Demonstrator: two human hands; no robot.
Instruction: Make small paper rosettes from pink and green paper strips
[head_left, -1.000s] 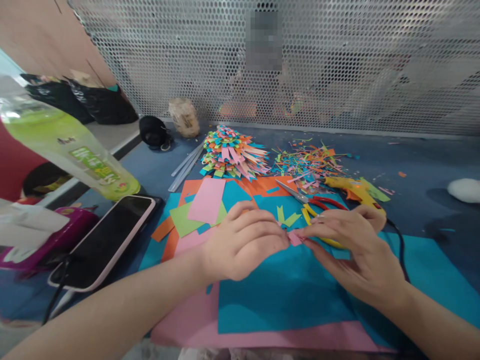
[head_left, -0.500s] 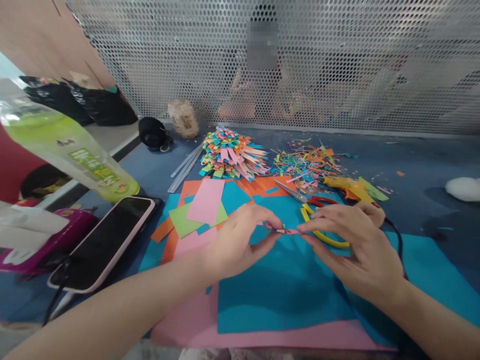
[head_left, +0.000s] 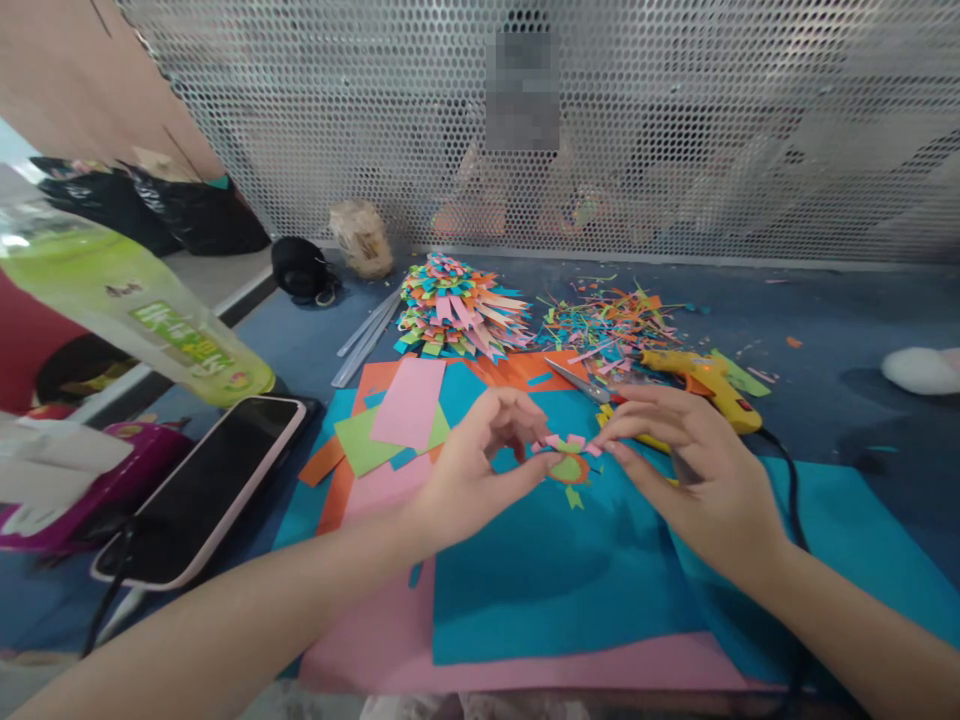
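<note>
Between my fingertips is a small paper flower (head_left: 568,468) with an orange and green round middle, pink tabs along its top and a green notched strip below. My left hand (head_left: 484,465) pinches its left side with thumb and fingers. At its upper right, my right hand (head_left: 686,465) pinches a pink tab. Beneath them lies a blue paper sheet (head_left: 555,590) over a pink sheet (head_left: 375,640). Scissors (head_left: 585,382) with red and yellow handles lie just beyond, partly hidden by my right hand.
A fringed paper cone (head_left: 461,305) stands at the back beside paper scraps (head_left: 615,325). A yellow glue gun (head_left: 709,385) with a black cord lies right. A phone (head_left: 202,490), a drink bottle (head_left: 150,310) and a purple tissue box (head_left: 97,480) are left. A perforated metal screen (head_left: 375,110) borders the back.
The paper flower has tipped from edge-on to showing its round orange and green face. My right hand has shifted slightly, and both hands still pinch it.
</note>
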